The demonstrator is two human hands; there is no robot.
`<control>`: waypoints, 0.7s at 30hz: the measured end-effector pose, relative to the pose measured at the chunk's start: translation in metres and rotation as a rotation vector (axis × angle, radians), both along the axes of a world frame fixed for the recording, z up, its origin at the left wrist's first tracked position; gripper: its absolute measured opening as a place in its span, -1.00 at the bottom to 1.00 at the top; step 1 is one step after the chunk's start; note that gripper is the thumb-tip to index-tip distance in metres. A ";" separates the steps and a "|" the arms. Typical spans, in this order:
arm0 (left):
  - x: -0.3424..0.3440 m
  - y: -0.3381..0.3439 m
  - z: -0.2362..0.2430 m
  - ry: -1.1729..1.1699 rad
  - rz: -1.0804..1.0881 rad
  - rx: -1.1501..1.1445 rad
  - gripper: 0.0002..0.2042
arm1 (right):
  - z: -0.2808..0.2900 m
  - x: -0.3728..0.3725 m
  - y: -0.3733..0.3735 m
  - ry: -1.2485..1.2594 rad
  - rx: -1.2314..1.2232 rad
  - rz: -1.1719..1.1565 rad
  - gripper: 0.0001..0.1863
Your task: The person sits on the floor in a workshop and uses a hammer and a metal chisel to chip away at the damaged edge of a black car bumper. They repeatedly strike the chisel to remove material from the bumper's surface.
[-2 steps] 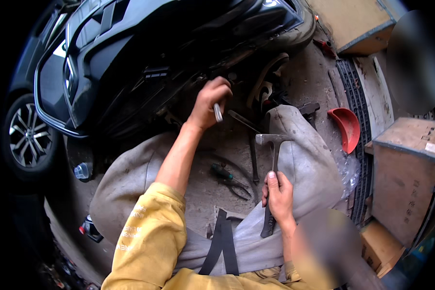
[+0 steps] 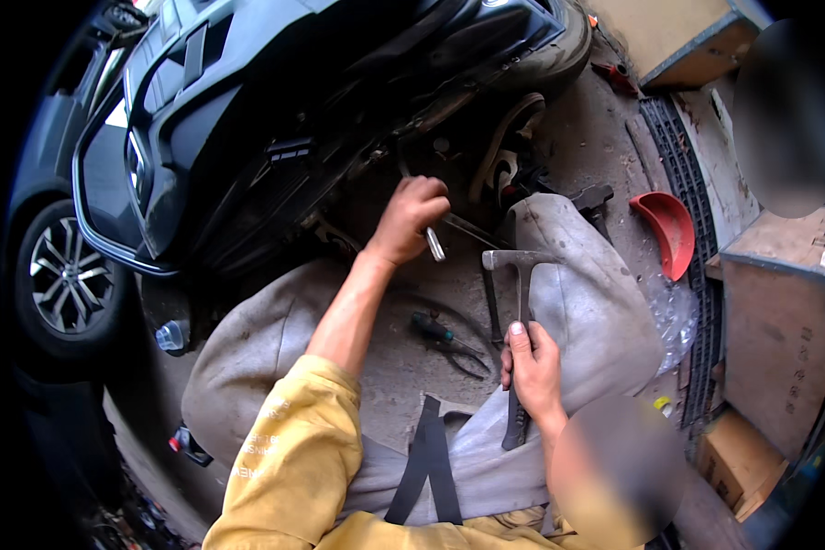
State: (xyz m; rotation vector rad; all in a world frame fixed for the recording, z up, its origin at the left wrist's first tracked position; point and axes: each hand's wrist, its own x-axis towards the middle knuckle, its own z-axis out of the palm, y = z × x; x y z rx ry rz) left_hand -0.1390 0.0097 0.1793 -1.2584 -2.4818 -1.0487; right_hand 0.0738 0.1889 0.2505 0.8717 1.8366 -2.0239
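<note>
My left hand (image 2: pixel 412 220) is closed around a metal rod-like tool (image 2: pixel 434 246). Its shiny end sticks out below the fist, and a darker end shows above, near the dark underside of a car body part (image 2: pixel 284 183). My right hand (image 2: pixel 532 367) grips a hammer (image 2: pixel 522 289) by its dark handle, head upward, over my right knee. Between my legs lie pliers (image 2: pixel 470 361) beside a green-and-black handle (image 2: pixel 431 326). A thin metal bar (image 2: pixel 470 229) and a dark rod (image 2: pixel 492 298) are just beyond the hammer head.
A heavy dark hammer head (image 2: pixel 593 196) lies beyond my right knee. Further right are a red curved tray (image 2: pixel 667 236), a black ribbed strip (image 2: pixel 683 174) and wooden crates (image 2: pixel 770 321). Left stand a car wheel (image 2: pixel 69 280) and a clear plastic cup (image 2: pixel 170 335).
My left hand with the rod-like tool has come down and slightly right, away from the car part. The view has shifted a little; my right hand still holds the hammer in much the same place.
</note>
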 end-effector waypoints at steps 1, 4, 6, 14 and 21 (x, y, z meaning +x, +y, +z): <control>0.008 0.004 -0.004 0.026 0.002 -0.073 -0.82 | -0.001 0.000 0.001 0.003 -0.007 -0.010 -0.65; 0.029 0.006 -0.008 0.087 0.068 -0.151 -0.82 | -0.004 -0.002 0.005 -0.063 0.001 -0.040 -0.65; 0.043 0.000 -0.008 -0.048 -0.006 -0.209 -0.80 | -0.006 -0.005 0.006 -0.046 -0.025 -0.053 -0.63; 0.086 0.013 -0.006 -0.524 0.110 -0.915 -0.52 | -0.007 -0.010 0.007 -0.009 -0.149 -0.109 -0.64; 0.117 0.058 0.163 -1.141 -0.813 0.032 -0.78 | -0.008 -0.013 0.015 -0.098 -0.189 -0.281 -0.71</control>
